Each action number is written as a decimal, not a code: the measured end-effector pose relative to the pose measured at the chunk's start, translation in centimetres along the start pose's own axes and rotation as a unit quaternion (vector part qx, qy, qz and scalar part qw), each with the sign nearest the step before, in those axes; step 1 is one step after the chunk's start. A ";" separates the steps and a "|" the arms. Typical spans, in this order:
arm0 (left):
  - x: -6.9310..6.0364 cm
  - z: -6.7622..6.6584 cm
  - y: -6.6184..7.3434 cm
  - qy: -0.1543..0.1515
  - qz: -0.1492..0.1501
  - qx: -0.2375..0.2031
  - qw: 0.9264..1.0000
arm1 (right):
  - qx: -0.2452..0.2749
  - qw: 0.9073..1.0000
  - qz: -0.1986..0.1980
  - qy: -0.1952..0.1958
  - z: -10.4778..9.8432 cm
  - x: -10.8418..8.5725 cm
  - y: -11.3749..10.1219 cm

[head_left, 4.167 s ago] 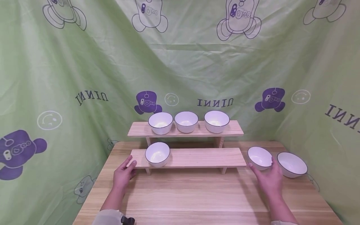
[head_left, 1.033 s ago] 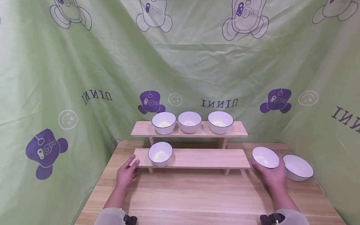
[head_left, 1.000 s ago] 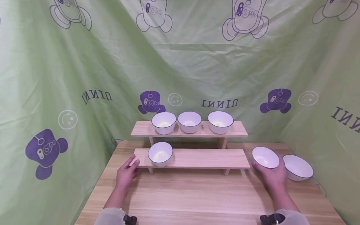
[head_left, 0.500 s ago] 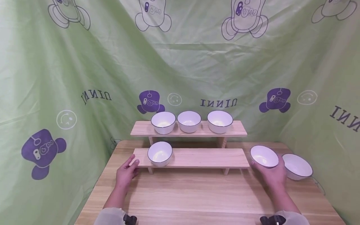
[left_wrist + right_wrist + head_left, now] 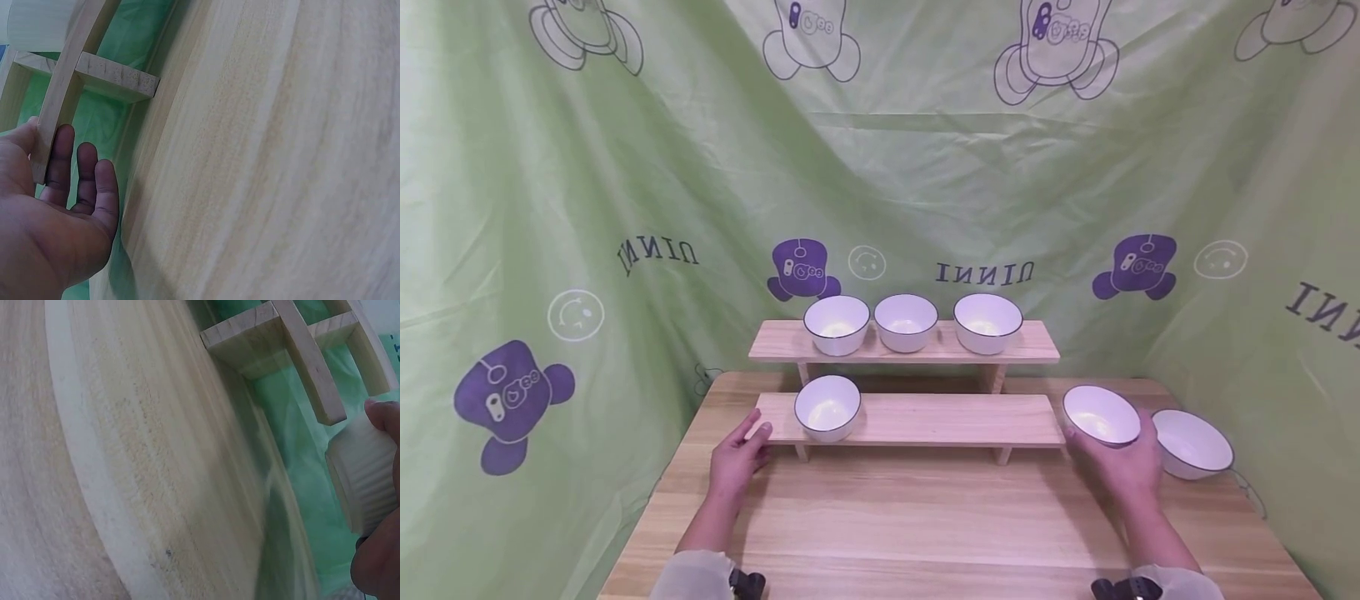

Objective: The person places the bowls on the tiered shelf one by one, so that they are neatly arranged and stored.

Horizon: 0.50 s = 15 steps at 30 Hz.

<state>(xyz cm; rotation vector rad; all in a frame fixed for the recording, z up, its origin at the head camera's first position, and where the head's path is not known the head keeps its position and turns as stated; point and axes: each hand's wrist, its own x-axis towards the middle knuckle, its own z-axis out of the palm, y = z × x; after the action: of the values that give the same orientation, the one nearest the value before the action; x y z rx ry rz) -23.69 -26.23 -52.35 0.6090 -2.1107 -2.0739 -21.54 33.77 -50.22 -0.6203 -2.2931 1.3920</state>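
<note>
My left hand [image 5: 733, 468] pinches the left end of the low wooden shelf [image 5: 955, 419]. In the left wrist view the thumb and index finger lie on opposite faces of the board, the other fingers off it. With my right hand [image 5: 1127, 468] I grip a white, dark-rimmed bowl [image 5: 1101, 414] just beyond the shelf's right end. The right wrist view shows this bowl's ribbed side [image 5: 365, 469] held clear of the tabletop, beside the board's end. Another white bowl [image 5: 827, 408] sits on the low shelf's left part.
Behind stands a taller wooden shelf [image 5: 1037, 342] bearing three white bowls: left [image 5: 837, 325], middle [image 5: 906, 322] and right [image 5: 988, 323]. One more bowl [image 5: 1192, 444] rests on the table [image 5: 925, 533] right of my right hand. Green printed cloth [image 5: 880, 192] hangs around the back and sides.
My right hand has closed round the bowl, lifted it slightly and shifted it a little left towards the shelf's end. The left hand stays at the shelf's left end.
</note>
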 end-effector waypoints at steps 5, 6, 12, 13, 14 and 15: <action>0.0 0.0 0.0 -0.001 0.001 -0.001 1.000 | 0.000 1.000 -0.005 -0.008 -0.2 -0.2 -0.6; 0.0 0.0 -0.1 -0.001 0.000 -0.002 1.000 | 0.002 1.000 -0.008 -0.009 -0.2 -0.3 -0.7; 0.0 0.0 -0.1 0.000 0.004 -0.002 1.000 | 0.005 1.000 -0.024 -0.005 -0.1 -0.7 -1.4; 0.1 0.0 -0.1 0.000 0.005 -0.002 1.000 | 0.004 1.000 -0.026 -0.004 -0.1 -0.7 -1.5; 0.1 0.0 -0.1 0.001 0.006 -0.002 1.000 | 0.004 1.000 -0.028 -0.004 -0.1 -0.8 -1.5; 0.1 0.0 -0.2 0.001 0.005 -0.003 1.000 | 0.006 1.000 -0.029 -0.003 -0.1 -0.9 -1.6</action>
<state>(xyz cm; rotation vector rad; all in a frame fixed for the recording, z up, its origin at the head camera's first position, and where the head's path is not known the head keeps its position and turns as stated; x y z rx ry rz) -23.78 -26.23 -52.55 0.5976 -2.1008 -2.0725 -21.02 32.72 -48.85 -0.5432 -2.2872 1.3814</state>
